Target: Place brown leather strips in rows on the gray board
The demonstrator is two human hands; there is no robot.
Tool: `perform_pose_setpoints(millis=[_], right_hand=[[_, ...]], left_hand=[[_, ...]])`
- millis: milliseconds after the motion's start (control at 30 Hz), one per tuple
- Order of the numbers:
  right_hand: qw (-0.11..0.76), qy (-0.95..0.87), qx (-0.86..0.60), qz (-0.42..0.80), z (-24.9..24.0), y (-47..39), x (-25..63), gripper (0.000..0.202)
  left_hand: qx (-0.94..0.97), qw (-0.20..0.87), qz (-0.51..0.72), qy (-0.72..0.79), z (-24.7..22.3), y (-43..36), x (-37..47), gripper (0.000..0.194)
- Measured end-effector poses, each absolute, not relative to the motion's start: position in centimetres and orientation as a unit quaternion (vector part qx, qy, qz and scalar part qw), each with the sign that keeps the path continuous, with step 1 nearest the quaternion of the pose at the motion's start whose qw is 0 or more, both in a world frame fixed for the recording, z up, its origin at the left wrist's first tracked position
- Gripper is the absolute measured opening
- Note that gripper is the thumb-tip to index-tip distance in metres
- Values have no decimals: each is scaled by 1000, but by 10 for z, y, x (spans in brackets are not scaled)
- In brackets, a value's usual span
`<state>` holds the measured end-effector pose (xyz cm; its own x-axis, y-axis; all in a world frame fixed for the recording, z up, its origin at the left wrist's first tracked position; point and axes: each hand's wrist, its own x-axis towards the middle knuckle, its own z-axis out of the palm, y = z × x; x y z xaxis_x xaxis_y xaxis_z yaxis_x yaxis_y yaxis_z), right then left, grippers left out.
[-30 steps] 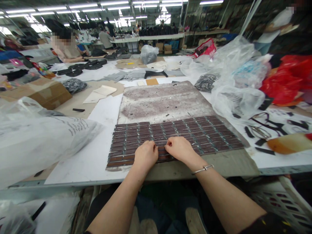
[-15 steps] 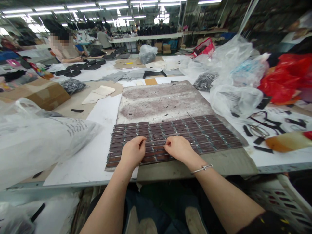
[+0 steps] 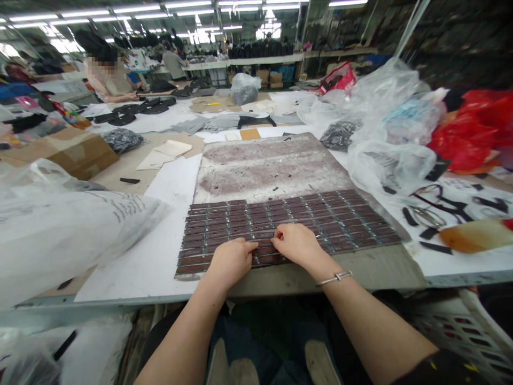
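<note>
Bare forearms; a thin silver bangle point(image 3: 334, 277) circles the right wrist.

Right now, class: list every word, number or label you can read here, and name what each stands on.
None can be read.
Dark print on the clear plastic bag left of the brown strips: too blurred.
Marks on the white sheet at right: unreadable.

Bare board point(image 3: 264, 166) beyond the strips point(image 3: 320, 214); plastic bags point(image 3: 385, 160) crowding both sides.

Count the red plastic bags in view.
2. One big red bag sits at the right edge of the table; a smaller red bag sits farther back, right of centre. Others may be hidden behind the clear bags.
</note>
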<state>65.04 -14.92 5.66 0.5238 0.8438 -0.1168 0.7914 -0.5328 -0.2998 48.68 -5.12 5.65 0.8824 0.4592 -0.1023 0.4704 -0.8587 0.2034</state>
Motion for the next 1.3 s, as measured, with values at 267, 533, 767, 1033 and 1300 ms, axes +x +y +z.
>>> perform_pose_setpoints(millis=[267,533,767,1033,1300], right_hand=[[249,-492,-833,42,67,-168,677,22],[85,-636,-763,76,63,-168,658,34],[2,-650,-755,80,64,-164,648,35],[-12,-662,-745,79,64,-162,646,33],[-20,-666,-742,77,65,-162,645,33]], left_hand=[[963,115,-17,241,55,-51,488,42],[960,140,-4,244,51,-48,488,40],[960,134,11,245,49,-50,488,44],[968,100,-17,231,50,-53,489,43],[969,94,-24,228,52,-54,490,42]])
